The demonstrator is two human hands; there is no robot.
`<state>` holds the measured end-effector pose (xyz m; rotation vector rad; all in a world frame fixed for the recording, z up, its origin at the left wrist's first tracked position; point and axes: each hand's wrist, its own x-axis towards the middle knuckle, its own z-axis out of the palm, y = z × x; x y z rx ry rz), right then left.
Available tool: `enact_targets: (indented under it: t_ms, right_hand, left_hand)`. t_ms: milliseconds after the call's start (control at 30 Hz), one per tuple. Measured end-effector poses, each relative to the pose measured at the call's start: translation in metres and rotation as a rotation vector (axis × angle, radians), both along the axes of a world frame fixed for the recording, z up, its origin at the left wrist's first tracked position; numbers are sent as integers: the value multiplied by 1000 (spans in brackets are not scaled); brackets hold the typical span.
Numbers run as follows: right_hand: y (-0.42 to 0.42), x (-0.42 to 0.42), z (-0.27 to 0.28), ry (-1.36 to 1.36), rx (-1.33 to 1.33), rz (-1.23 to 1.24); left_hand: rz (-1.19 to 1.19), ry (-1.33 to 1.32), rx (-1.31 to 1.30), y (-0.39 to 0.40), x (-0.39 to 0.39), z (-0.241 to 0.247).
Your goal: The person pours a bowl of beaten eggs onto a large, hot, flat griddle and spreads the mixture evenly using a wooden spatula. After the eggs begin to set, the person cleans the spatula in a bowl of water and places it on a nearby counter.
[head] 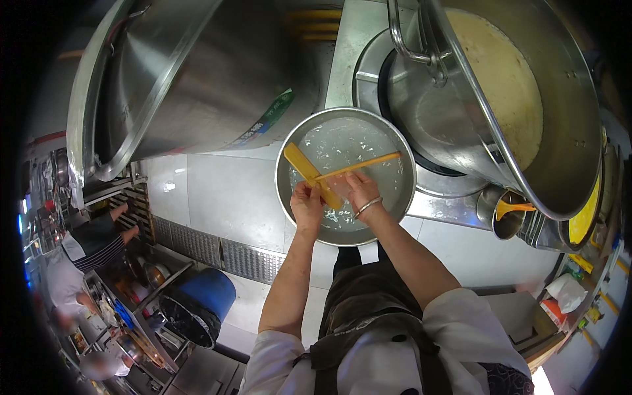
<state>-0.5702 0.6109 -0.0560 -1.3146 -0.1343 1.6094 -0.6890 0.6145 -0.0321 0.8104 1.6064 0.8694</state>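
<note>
My left hand [307,203] pinches a flat yellowish wooden or bamboo paddle [302,163], which slants over a wide steel basin [284,197]. A thin wooden stick [365,164] crosses the paddle near its middle. My right hand [362,191], with a metal bangle at the wrist, is under the stick and holds a pale pinkish, translucent piece [338,186] close to the paddle; what it is I cannot tell. Cloudy liquid [365,131] with small white bits or glints shows in the basin below both hands.
A large steel pot [434,113] of pale broth stands on a round burner at the right. Another big steel vessel [207,84] is at the upper left. A blue bin [212,291], a steel container with an orange-handled tool [508,217] and a co-worker [94,247] by shelving are around.
</note>
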Motion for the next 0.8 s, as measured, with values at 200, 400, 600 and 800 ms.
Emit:
enact_targets:
  t_ms: [200, 400, 600, 800]
  right_hand:
    - [-16, -4, 6, -366, 236, 336]
    - [28, 11, -9, -26, 149, 376]
    - [55, 9, 23, 172, 6, 351]
    - [15, -7, -35, -597, 244, 635]
  left_hand:
    - [-63, -70, 5, 4, 2, 3]
    - [-250, -277, -137, -14, 17, 35]
    - [-355, -285, -174, -20, 10, 24]
    - [-208, -302, -71, -16, -11, -14]
